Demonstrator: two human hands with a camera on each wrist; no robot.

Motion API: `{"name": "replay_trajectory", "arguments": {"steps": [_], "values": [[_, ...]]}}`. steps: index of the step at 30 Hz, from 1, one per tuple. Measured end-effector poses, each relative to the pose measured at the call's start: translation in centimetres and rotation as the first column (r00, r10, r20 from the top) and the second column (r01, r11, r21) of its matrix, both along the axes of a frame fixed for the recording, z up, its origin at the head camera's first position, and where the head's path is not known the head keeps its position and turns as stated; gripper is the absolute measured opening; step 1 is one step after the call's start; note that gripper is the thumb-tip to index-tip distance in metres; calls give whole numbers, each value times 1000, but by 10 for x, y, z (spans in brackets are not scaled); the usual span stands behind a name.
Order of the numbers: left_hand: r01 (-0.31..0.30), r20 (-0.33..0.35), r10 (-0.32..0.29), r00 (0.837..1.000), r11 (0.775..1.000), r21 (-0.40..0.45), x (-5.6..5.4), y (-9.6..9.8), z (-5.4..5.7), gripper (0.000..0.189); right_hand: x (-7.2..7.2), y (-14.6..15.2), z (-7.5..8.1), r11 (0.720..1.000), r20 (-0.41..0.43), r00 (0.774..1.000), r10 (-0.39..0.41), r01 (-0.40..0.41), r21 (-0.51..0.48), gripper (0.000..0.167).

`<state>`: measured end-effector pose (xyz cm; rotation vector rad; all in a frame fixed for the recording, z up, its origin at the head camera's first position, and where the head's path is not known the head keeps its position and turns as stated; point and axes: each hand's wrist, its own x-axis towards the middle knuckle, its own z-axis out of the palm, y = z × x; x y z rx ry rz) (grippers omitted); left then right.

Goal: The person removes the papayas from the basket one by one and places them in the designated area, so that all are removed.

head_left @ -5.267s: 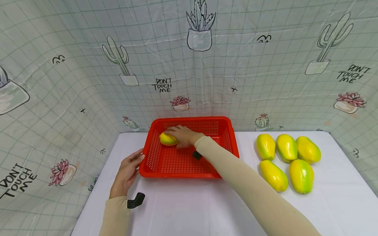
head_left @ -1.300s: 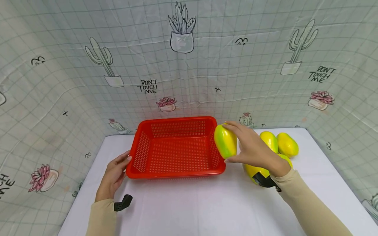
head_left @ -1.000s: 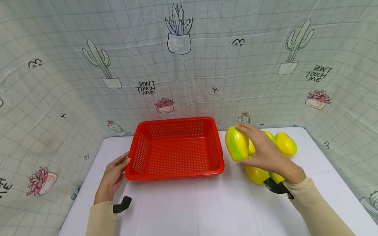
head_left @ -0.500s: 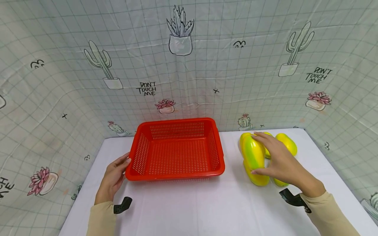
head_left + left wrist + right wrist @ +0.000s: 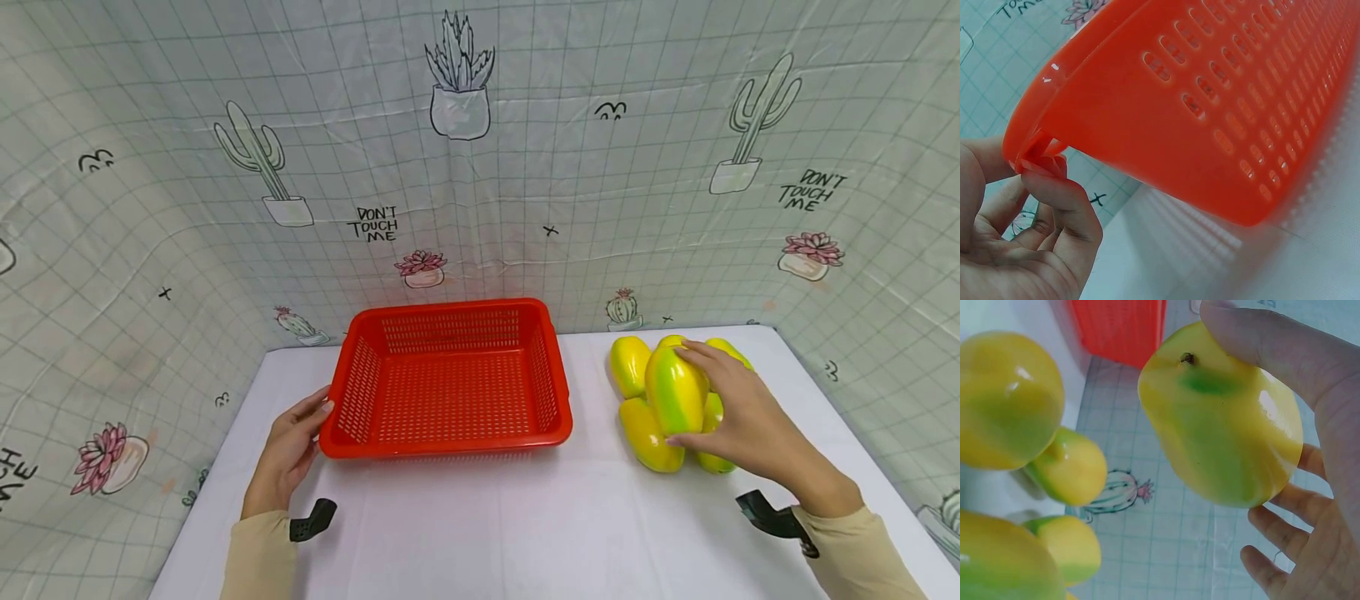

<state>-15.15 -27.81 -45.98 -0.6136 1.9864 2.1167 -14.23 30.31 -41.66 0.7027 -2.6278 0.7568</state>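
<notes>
My right hand point(image 5: 757, 421) grips a yellow-green mango point(image 5: 671, 392) between thumb and fingers, raised over several others at the table's right. In the right wrist view the held mango point(image 5: 1222, 425) shows its dark stem end, with the thumb across its top. Below it lie loose mangoes, among them one at the back left point(image 5: 628, 365) and one at the front left point(image 5: 648, 442); others are partly hidden by the hand. At the left, my left hand point(image 5: 288, 446) pinches the rim of a red perforated plastic basket point(image 5: 1135, 125) between thumb and index finger.
The basket point(image 5: 450, 446) stands mid-table with nothing inside, near the back cloth. White cloth covers the table point(image 5: 480, 525). A grid-patterned cloth point(image 5: 525, 183) with plant drawings rises behind and along both sides.
Earlier my right hand was on a mango inside the basket. It has since carried the mango out over the right side, to above the other mangoes. My left hand stays on the rim.
</notes>
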Motion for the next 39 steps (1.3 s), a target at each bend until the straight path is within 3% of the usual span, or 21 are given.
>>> {"name": "replay_trajectory", "arguments": {"steps": [11,26,39], "values": [[-3,-3,3,1000,1000,2,0,0,0,59,7,22,-6,998,-4,998,-59,59,-26,119],[-2,3,2,1000,1000,1,0,1,1,58,15,52,-15,987,65,985,-157,159,-15,121],[-2,5,2,1000,1000,-4,0,1,1,60,18,75,-25,986,44,986,-158,160,-56,122]]}}
